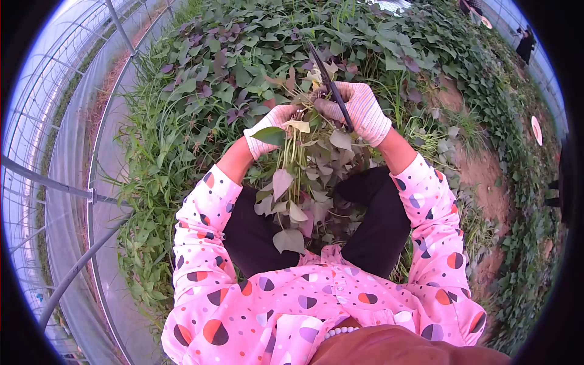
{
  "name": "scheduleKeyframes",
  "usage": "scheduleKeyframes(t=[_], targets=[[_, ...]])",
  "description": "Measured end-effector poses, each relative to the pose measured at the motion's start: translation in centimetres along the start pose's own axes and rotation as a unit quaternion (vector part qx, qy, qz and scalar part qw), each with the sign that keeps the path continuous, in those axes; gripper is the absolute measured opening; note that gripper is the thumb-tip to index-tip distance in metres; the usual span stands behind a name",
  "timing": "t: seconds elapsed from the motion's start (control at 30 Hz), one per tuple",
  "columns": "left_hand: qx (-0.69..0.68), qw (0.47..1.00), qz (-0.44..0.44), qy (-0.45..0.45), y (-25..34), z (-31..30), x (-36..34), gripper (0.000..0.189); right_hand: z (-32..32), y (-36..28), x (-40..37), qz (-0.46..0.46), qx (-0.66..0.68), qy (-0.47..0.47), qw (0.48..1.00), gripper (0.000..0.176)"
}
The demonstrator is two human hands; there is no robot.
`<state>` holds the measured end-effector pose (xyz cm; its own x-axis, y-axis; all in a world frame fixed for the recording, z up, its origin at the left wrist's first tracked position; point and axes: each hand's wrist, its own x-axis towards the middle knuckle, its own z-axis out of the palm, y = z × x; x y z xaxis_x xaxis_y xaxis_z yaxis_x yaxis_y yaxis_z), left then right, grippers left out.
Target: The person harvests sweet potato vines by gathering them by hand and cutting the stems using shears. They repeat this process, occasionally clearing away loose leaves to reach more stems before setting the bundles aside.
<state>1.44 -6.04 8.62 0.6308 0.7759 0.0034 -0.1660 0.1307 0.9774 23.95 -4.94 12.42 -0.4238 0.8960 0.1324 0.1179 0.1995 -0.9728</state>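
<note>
A bunch of sweet potato vines (294,159) hangs between my knees, its heart-shaped leaves pointing down and their pale undersides showing. My left hand (272,129), in a whitish knit glove, is closed around the upper stems. Close beside it, my gloved right hand (358,111) has its fingers curled in at the stem ends. A long, thin, dark tool (332,87) slants across that hand, from above the stems down to the wrist side. The fingers partly hide where it is gripped.
Dense leafy vines (243,48) spread ahead, with tall grass (159,143) at the left. Metal frame bars (85,258) and plastic sheeting (72,201) line the left side. Bare soil (486,182) runs along the right. A person (525,45) stands far off at upper right.
</note>
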Motion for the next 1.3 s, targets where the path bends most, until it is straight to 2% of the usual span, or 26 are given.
scheduleKeyframes(t=[0.03,0.07,0.1,0.17,0.2,0.23,0.27,0.33,0.37,0.43,0.5,0.63,0.7,0.73,0.77,0.83,0.9,0.93,0.97,1.03,1.07,1.1,1.13,1.2,1.27,1.3], targets=[[-0.046,0.999,-0.018,0.002,0.2,0.4,-0.3,0.057,0.0,0.0,0.0,0.001,0.015,0.0,1.0,0.032],[0.011,1.0,-0.005,0.01,0.3,0.6,-0.5,0.057,0.0,0.1,0.0,0.003,0.016,0.0,1.0,0.032],[-0.021,0.999,-0.013,-0.039,-0.6,-0.5,-0.1,0.055,-0.1,0.0,-0.1,0.027,0.034,-0.01,0.999,0.031],[-0.035,0.999,-0.034,-0.018,-0.2,0.3,-0.4,0.041,0.1,-0.4,-0.3,-0.045,-0.038,-0.024,0.998,0.032],[0.159,0.985,-0.012,-0.06,-1.6,-1.7,0.1,0.042,0.3,0.0,-0.3,-0.082,-0.06,-0.036,0.994,0.032],[0.344,0.934,0.02,-0.098,-3.0,-3.7,0.8,0.043,0.5,0.3,-0.4,-0.115,-0.084,-0.049,0.989,0.032],[0.206,0.976,-0.03,-0.066,-3.3,-3.2,0.6,0.046,0.6,-0.5,-0.8,-0.091,-0.142,-0.077,0.983,0.038],[0.078,0.989,-0.113,-0.055,-5.8,-5.2,0.7,0.043,1.2,-0.6,-0.8,-0.087,-0.274,-0.103,0.952,0.048],[0.164,0.98,-0.088,-0.066,-5.7,-4.3,0.8,0.043,1.6,-0.2,-0.6,-0.109,-0.35,-0.104,0.925,0.052],[0.29,0.954,-0.04,-0.07,-6.1,-3.4,1.1,0.052,2.2,-0.3,-0.5,-0.055,-0.4,-0.094,0.91,0.055],[0.28,0.955,-0.028,-0.09,-4.2,-0.7,1.0,0.055,2.4,0.2,-0.3,-0.039,-0.403,-0.07,0.912,0.05],[0.316,0.944,-0.064,-0.072,-7.0,-4.7,1.2,0.058,2.0,-0.6,-0.5,-0.032,-0.383,-0.042,0.922,0.044],[0.316,0.948,-0.023,0.01,-4.0,-2.9,1.4,0.055,1.5,0.3,0.2,-0.058,-0.322,0.018,0.945,0.044],[0.268,0.96,-0.052,0.061,-0.7,0.0,0.6,0.052,1.0,0.0,0.1,-0.05,-0.281,0.029,0.958,0.044],[0.3,0.952,-0.038,0.045,0.7,0.7,1.0,0.052,0.4,-0.6,-0.1,-0.031,-0.244,0.031,0.969,0.043],[0.198,0.974,-0.047,0.101,3.3,1.8,0.4,0.057,-0.5,-0.5,0.2,-0.041,-0.242,0.05,0.968,0.044],[0.174,0.956,0.105,0.21,3.0,1.8,0.5,0.069,-0.7,-0.2,0.3,-0.04,-0.232,0.059,0.97,0.042],[0.164,0.956,0.145,0.197,3.3,2.2,0.5,0.08,-0.6,0.0,0.4,-0.041,-0.223,0.062,0.972,0.041],[0.166,0.956,0.143,0.194,3.4,3.1,0.6,0.08,-0.4,0.2,0.5,-0.041,-0.221,0.065,0.972,0.041],[0.366,0.878,0.26,0.165,3.1,5.5,0.9,0.09,0.2,0.2,0.4,-0.112,-0.202,0.072,0.97,0.041],[0.296,0.928,0.209,0.084,2.6,6.2,0.9,0.082,0.1,-0.7,-0.4,-0.095,-0.17,0.033,0.98,0.041],[0.12,0.987,0.076,0.081,1.4,5.1,1.4,0.08,0.4,-0.8,-0.7,-0.111,-0.12,0.018,0.986,0.04],[-0.071,0.989,-0.049,0.124,0.7,4.7,1.9,0.079,0.4,-0.5,-0.7,-0.131,-0.139,0.015,0.981,0.039],[0.113,0.991,0.034,0.063,-0.4,4.2,1.4,0.078,0.4,0.0,-0.8,-0.149,-0.16,0.013,0.976,0.039],[0.276,0.958,0.067,0.037,1.4,5.2,1.8,0.063,0.1,0.1,-1.2,-0.138,-0.004,-0.014,0.99,0.037],[0.277,0.958,0.063,0.033,1.1,5.5,2.0,0.063,-0.1,0.0,-1.3,-0.137,0.0,-0.01,0.991,0.037]])
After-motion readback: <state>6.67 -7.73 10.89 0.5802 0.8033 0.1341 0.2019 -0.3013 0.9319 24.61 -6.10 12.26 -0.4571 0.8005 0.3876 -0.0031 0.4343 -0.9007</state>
